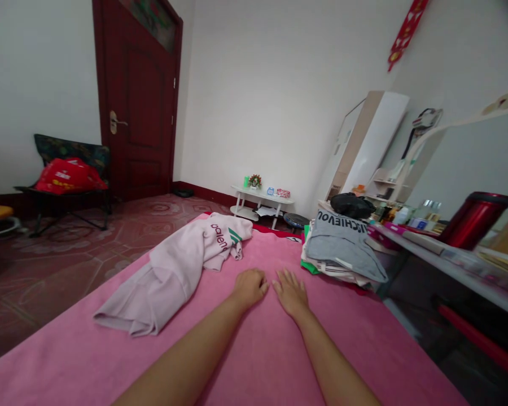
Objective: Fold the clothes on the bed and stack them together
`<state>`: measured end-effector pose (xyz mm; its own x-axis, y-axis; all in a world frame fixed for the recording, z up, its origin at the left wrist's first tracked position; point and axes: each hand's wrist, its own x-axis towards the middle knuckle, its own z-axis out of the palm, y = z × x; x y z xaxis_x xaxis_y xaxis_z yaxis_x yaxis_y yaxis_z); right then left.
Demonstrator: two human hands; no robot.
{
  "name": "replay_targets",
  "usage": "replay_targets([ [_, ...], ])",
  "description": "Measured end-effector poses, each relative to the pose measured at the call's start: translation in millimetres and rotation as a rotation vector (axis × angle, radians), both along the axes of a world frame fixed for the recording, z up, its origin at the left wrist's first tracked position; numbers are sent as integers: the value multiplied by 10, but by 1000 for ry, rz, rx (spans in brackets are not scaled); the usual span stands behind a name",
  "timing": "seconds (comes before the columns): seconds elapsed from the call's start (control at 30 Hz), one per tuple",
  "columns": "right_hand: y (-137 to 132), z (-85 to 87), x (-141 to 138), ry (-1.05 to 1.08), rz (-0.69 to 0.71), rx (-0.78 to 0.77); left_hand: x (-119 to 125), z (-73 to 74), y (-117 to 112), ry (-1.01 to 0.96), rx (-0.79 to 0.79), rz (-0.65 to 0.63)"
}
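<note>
Both hands rest on a pink bedspread [262, 349], apart from each other and holding nothing. My left hand [249, 288] lies palm down with its fingers loosely bent. To its right, my right hand [291, 293] is flat, its fingers stretched forward and spread. A pale pink sweatshirt [173, 265] with dark lettering and a green stripe lies sideways, left of my left hand and not touched. Beyond my right hand sits a stack of folded clothes with a grey lettered garment [338, 239] on top. A black bundle [352, 205] lies on that stack.
A dressing table [427, 256] with bottles, a mirror and a red tumbler [476, 221] stands close on the right. Past the bed's far end is a low white table [262, 195]. A folding chair [70, 193] holding a red bag [70, 176] stands left, near a dark red door [141, 107].
</note>
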<state>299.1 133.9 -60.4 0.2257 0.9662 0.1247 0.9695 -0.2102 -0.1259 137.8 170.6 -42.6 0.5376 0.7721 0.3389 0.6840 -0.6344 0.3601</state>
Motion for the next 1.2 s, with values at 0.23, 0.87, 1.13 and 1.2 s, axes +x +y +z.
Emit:
replay_targets([
  [0.23,-284,48,-132,-13,-55,32,-183,15,-309,-17,27,-9],
  [0.87,-335,-119,200,666,208,525,-1644,422,64,-530,151,1022],
  [1.13,-359,-94,196,650,202,509,-1969,284,299,-608,-127,1124],
  [1.2,-365,-84,189,644,201,501,-2046,286,317,-613,-138,1071],
])
